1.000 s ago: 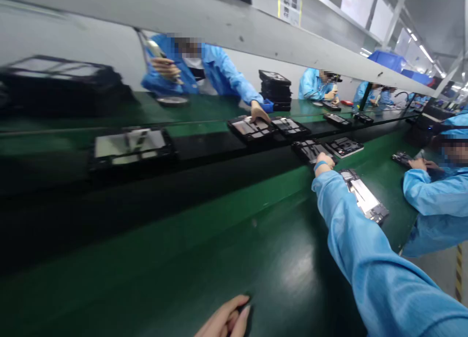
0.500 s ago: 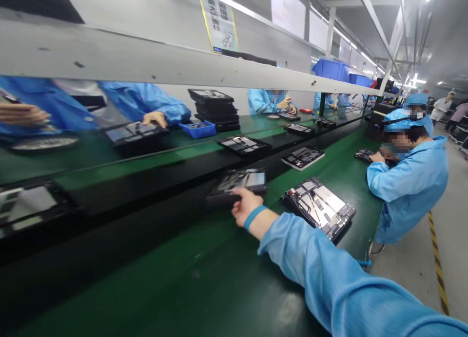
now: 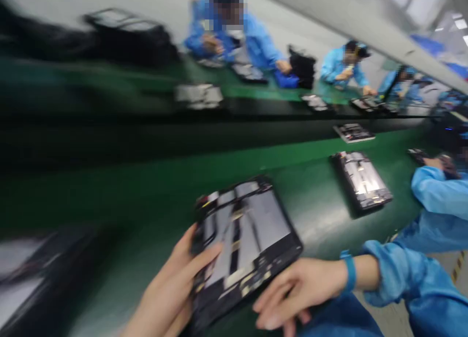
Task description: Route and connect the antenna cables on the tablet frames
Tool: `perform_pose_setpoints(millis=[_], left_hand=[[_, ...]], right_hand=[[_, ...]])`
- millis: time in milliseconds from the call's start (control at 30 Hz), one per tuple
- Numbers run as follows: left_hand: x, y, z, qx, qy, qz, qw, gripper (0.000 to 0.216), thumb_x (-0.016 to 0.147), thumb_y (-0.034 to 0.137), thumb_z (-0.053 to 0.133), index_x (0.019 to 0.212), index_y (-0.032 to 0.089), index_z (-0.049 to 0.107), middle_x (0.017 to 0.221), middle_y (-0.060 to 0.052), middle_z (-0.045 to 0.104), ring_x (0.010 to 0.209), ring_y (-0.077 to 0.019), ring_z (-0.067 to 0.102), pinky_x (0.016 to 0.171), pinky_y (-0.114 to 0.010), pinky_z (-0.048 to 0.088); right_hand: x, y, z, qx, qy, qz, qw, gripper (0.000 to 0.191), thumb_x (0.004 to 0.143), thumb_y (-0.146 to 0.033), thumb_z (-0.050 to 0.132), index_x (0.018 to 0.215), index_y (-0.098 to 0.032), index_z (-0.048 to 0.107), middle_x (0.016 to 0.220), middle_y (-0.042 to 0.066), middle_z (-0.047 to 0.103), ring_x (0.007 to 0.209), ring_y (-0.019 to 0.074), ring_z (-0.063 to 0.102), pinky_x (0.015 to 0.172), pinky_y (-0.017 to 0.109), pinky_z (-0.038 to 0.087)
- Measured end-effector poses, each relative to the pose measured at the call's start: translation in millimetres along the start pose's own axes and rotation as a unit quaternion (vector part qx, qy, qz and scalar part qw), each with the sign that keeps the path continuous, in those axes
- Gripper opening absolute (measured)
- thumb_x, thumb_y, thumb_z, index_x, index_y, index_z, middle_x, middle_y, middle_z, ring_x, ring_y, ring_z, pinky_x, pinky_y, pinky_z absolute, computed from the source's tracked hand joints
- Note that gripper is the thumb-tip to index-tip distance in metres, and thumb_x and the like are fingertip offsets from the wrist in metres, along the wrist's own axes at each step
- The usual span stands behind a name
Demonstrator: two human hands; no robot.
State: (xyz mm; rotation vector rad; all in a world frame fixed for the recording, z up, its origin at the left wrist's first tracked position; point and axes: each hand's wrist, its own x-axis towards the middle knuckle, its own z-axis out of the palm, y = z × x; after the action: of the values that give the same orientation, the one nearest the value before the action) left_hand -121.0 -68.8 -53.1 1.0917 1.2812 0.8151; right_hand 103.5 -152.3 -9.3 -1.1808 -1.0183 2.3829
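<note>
My left hand (image 3: 171, 283) grips an opened tablet (image 3: 252, 220) by its left edge, the thumb lying on top over the grey battery panels. The tablet is tilted, with dark flex strips across its middle and circuit parts along the near edge. Beside its near right edge is my right hand (image 3: 296, 288), wearing a blue wrist strap, fingers stretched and slightly apart. I cannot tell whether those fingers touch the tablet.
Another opened tablet (image 3: 363, 176) lies on the green bench (image 3: 310, 220) to the right, with a thinner one (image 3: 354, 132) behind it. A blurred dark device (image 3: 44, 273) is at lower left. Co-workers in blue sit across the line and at right; a dark stack (image 3: 127, 40) stands behind.
My view has swung left and down. The right hand has come back from the dark belt to near my body; the left hand has come into view, holding an opened tablet.
</note>
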Motion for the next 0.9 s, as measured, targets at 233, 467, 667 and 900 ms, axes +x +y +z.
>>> perform_pose_setpoints(millis=[233, 467, 667, 900], left_hand=[[-64, -26, 48, -0.001, 0.001, 0.039, 0.999, 0.1, 0.087, 0.037, 0.07, 0.171, 0.022, 0.018, 0.158, -0.017, 0.057, 0.137, -0.0321, 0.063, 0.114, -0.049, 0.054], [-96, 1, 54, 0.513, 0.065, 0.209, 0.83, 0.02, 0.095, 0.022, 0.059, 0.1, 0.013, 0.076, 0.099, -0.015, 0.074, 0.093, -0.0316, 0.072, 0.083, -0.046, 0.059], [-94, 42, 83, 0.655, -0.031, 0.138, 0.742, 0.032, 0.086, -0.005, 0.047, 0.079, 0.008, 0.076, 0.073, -0.017, 0.074, 0.073, -0.0295, 0.073, 0.06, -0.034, 0.046], [-85, 47, 71, 0.631, -0.069, 0.083, 0.768, 0.024, 0.083, 0.003, 0.053, 0.086, 0.011, 0.075, 0.081, -0.016, 0.077, 0.074, -0.0285, 0.073, 0.053, -0.031, 0.034]], right_hand=[[-59, -48, -45, -0.428, 0.133, -0.24, 0.861, 0.019, 0.095, -0.04, 0.074, 0.092, -0.022, 0.08, 0.08, 0.003, 0.079, 0.07, 0.015, 0.069, 0.068, 0.028, 0.055], [34, -67, -87, -0.669, 0.461, -0.222, 0.54, 0.046, 0.097, -0.058, 0.058, 0.085, -0.017, 0.074, 0.092, 0.016, 0.076, 0.095, 0.0318, 0.067, 0.086, 0.045, 0.051], [62, -74, -80, -0.706, 0.473, -0.199, 0.488, 0.044, 0.095, -0.057, 0.061, 0.082, -0.016, 0.071, 0.088, 0.018, 0.072, 0.088, 0.032, 0.063, 0.076, 0.042, 0.046], [81, -77, -71, -0.669, 0.438, -0.183, 0.572, 0.04, 0.097, -0.05, 0.062, 0.084, -0.015, 0.077, 0.093, 0.018, 0.073, 0.096, 0.0341, 0.066, 0.082, 0.045, 0.048]])
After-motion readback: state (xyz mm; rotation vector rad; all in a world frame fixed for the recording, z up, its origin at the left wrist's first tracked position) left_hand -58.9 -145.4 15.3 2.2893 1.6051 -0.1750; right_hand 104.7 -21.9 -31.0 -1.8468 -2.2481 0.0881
